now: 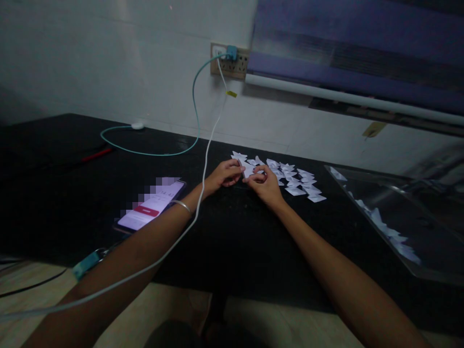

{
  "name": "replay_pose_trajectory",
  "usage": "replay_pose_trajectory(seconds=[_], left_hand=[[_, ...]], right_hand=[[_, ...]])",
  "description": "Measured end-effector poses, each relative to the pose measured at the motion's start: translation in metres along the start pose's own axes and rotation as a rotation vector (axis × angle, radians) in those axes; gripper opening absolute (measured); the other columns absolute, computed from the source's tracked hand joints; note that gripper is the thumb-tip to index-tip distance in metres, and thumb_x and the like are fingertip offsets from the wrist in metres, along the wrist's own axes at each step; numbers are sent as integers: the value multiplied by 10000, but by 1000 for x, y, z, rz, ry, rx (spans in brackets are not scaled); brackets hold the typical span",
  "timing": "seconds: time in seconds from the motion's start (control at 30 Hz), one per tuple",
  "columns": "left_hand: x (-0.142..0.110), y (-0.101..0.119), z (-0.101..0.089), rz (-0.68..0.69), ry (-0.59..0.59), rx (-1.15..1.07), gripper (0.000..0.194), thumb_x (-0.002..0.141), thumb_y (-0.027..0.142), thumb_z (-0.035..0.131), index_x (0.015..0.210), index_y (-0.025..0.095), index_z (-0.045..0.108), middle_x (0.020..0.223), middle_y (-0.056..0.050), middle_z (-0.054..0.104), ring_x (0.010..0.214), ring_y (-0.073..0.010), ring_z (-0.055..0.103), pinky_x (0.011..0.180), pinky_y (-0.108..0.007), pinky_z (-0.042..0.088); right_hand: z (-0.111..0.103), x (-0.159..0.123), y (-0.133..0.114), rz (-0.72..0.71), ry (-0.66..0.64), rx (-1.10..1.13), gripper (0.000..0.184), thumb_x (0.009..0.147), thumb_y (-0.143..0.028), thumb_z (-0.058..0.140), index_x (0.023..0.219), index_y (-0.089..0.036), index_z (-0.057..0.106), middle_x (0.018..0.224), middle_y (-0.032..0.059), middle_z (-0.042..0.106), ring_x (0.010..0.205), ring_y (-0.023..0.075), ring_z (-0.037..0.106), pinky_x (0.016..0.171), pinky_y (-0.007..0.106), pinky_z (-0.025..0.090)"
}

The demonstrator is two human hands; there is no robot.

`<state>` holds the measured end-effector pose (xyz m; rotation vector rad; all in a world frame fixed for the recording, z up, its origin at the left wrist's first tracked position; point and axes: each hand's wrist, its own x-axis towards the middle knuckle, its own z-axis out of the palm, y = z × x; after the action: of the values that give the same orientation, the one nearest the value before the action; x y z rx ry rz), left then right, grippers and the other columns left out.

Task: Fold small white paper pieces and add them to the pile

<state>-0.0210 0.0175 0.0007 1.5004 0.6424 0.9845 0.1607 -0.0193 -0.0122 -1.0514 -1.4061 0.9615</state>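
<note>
Both my hands meet over a black table (232,241). My left hand (225,174) and my right hand (266,182) have their fingers curled and pinched round one small white folded paper piece (248,170) held between them. Just beyond and to the right of my hands lies a spread of several similar white paper pieces (297,181) on the table top. A thin bracelet (182,206) circles my left wrist.
A lit phone (152,205) lies left of my left forearm. A white cable (208,145) and a teal cable (159,152) run from a wall socket (229,60). A shiny tray (395,217) with more paper pieces sits at the right.
</note>
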Motion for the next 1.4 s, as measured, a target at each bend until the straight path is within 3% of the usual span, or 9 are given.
replay_pose_trajectory(seconds=[0.13,0.3,0.5,0.63,0.8,1.07,1.4], left_hand=[[3,-4,-2,-3,7,101,241,775,392,749,791,183,630,580,39,528,443,-50,419,427,-217,232],[6,-12,-5,23,9,210,215,783,376,746,754,184,653,596,10,577,480,-68,460,464,-226,302],[11,-19,-8,32,120,236,208,798,366,746,772,180,656,588,5,593,473,-72,470,462,-231,309],[13,-18,-9,62,247,241,196,793,335,750,744,167,661,574,3,599,477,-76,474,472,-233,318],[13,-12,-5,103,327,272,176,791,292,750,700,162,673,547,5,593,483,-84,483,491,-239,336],[7,-3,9,126,286,288,199,807,293,747,692,152,667,584,-4,618,538,-99,550,539,-233,390],[5,-3,11,123,235,289,172,826,308,734,739,163,705,618,-16,633,571,-101,551,551,-238,393]], right_hand=[[-1,1,-2,34,16,43,463,637,-297,781,886,-274,391,664,-46,698,555,138,612,529,245,429],[0,3,2,33,28,-11,373,681,-238,712,861,-278,387,640,-59,650,542,136,597,521,249,430],[-1,4,8,77,82,51,257,768,-273,696,868,-267,459,715,-9,709,669,178,701,685,330,578],[-1,4,7,-27,135,42,203,780,-347,723,840,-255,553,861,36,749,777,197,715,740,359,599],[-2,2,5,-146,144,-177,131,766,-348,754,793,-221,734,860,56,760,834,231,712,819,405,579],[-3,4,10,-83,164,-187,174,759,-364,776,833,-210,810,841,56,791,811,242,727,805,415,575],[-5,3,9,-64,132,-148,173,762,-394,795,828,-235,813,850,43,790,795,226,707,762,396,561]])
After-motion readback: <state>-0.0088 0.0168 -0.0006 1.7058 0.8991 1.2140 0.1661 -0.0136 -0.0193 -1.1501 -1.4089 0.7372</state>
